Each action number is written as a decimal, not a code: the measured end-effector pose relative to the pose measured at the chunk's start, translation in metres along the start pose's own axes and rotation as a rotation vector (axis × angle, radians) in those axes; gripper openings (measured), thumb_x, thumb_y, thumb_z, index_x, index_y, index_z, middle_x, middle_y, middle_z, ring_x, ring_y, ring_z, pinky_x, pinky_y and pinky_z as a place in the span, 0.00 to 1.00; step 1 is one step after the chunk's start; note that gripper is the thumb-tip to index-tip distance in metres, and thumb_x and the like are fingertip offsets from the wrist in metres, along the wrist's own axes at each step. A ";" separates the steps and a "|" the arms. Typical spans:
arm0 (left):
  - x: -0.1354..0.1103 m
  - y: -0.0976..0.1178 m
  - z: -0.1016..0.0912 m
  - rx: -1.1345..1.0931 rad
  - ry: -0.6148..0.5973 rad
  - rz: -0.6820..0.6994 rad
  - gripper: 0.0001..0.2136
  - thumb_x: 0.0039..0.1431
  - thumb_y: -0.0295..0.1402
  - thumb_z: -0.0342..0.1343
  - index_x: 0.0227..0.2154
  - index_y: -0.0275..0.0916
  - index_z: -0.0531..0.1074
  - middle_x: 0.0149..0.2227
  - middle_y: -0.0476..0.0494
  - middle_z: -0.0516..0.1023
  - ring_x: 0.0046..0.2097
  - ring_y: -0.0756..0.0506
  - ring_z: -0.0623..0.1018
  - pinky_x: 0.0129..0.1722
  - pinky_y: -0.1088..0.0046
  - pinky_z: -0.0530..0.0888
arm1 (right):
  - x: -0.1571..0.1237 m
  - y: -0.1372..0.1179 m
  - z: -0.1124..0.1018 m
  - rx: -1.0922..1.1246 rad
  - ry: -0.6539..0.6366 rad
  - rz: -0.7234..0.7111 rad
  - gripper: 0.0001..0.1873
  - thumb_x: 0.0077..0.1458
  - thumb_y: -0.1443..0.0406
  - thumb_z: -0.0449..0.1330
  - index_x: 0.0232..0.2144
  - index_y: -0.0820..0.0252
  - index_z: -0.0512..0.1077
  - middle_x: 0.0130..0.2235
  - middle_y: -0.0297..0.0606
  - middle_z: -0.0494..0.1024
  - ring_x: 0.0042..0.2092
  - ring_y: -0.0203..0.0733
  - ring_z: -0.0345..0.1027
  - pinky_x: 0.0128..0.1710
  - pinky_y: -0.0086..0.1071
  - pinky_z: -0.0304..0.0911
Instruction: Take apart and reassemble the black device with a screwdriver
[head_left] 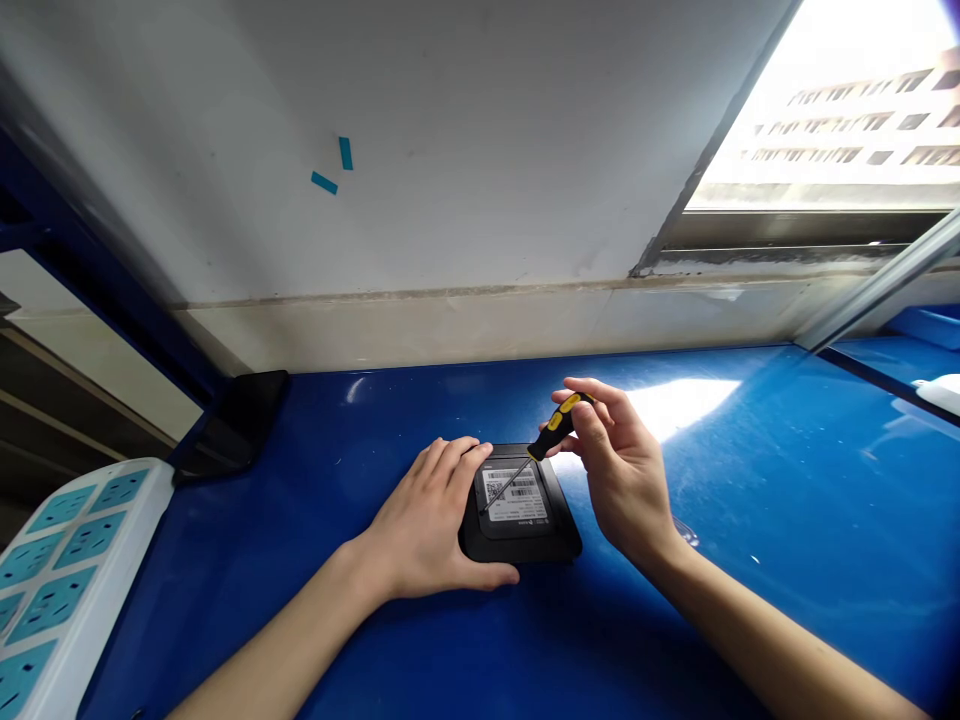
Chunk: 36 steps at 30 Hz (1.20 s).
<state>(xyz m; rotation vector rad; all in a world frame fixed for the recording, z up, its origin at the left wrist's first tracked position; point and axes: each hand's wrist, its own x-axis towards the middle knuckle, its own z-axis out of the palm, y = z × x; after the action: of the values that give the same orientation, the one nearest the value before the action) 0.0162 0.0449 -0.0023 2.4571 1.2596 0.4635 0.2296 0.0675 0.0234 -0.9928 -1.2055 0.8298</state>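
As I look through the head camera from my end of the link, nearest to me at the left edge lies a white power strip (79,545) with teal sockets, set aside, I suppose, so that the hands have room. Past it, my left hand (424,535) clasps the left side of a black box (559,515), fingers over the far part and thumb along the near edge; I judge this a brace, since the glossy blue tabletop (420,655) would do little to stop sliding. The black box lies flat near the middle, its white label (526,503) upward, which leaves that face open to the tool. My right hand (622,470) pinches the handle of a screwdriver (544,440) between thumb and fingers, a light hold that probably suits twisting more than pressing. The shaft slants down across the label, its tip by the label's left edge; whether it touches, I cannot tell. Farther off, a glossy black slab (240,430) sits at the far left corner, well apart from both hands. Beyond is the pale wall (487,180) with two blue strips (346,154), their purpose unclear to me, and at right a window (840,130), whose daylight probably makes the glare beside my right hand.
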 end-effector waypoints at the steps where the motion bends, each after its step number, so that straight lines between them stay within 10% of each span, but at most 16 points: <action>1: 0.000 0.000 0.000 0.002 0.001 0.000 0.54 0.44 0.58 0.71 0.67 0.34 0.56 0.68 0.26 0.62 0.69 0.25 0.61 0.69 0.40 0.59 | 0.000 0.000 0.000 0.002 -0.002 0.001 0.15 0.59 0.51 0.65 0.46 0.48 0.77 0.42 0.34 0.78 0.34 0.33 0.73 0.29 0.28 0.77; 27: -0.001 -0.001 -0.001 -0.004 -0.014 0.000 0.53 0.44 0.55 0.72 0.68 0.41 0.51 0.68 0.29 0.61 0.70 0.25 0.60 0.68 0.34 0.55 | -0.002 0.000 0.004 0.113 -0.119 0.118 0.24 0.64 0.51 0.60 0.58 0.52 0.64 0.48 0.40 0.80 0.40 0.42 0.82 0.38 0.37 0.80; 36: -0.002 0.000 -0.003 0.008 0.029 0.041 0.51 0.46 0.50 0.72 0.68 0.42 0.50 0.67 0.31 0.62 0.68 0.26 0.62 0.68 0.37 0.58 | 0.023 0.000 -0.010 0.006 0.060 0.047 0.22 0.61 0.51 0.62 0.52 0.53 0.64 0.40 0.36 0.80 0.30 0.37 0.76 0.32 0.36 0.77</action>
<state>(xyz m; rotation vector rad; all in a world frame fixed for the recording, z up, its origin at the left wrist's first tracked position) 0.0134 0.0434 -0.0003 2.4953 1.2266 0.5082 0.2437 0.0868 0.0304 -1.0380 -1.1314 0.8339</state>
